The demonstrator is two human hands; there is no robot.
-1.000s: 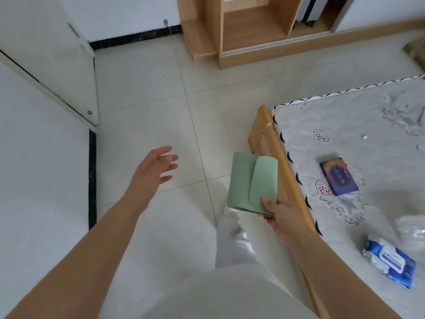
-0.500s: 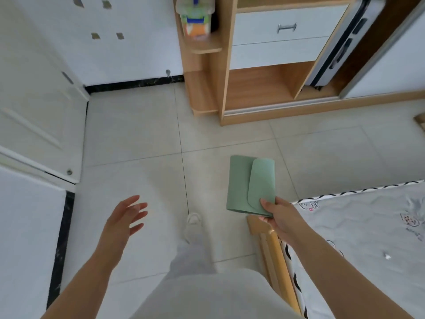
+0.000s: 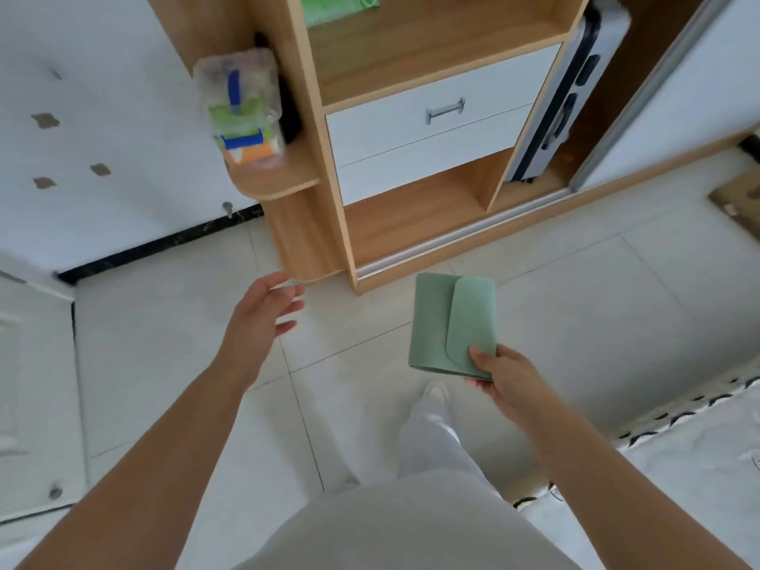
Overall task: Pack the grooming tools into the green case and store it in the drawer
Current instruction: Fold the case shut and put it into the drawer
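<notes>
Ahead: wooden wardrobe (image 3: 411, 224) with closed white drawer (image 3: 436, 117), handle facing out | green case (image 3: 452, 322) flap shut, held over tiled floor (image 3: 164, 343) near wardrobe base | right hand (image 3: 501, 376) pinching case's lower corner | left hand (image 3: 259, 310) empty, fingers spread.

Green case in my right hand, facing the wardrobe

My right hand (image 3: 503, 378) pinches the closed green case (image 3: 450, 322) by its corner; my left hand (image 3: 259, 312) reaches forward, fingers relaxed, toward the shut white drawer (image 3: 436, 117)
</notes>
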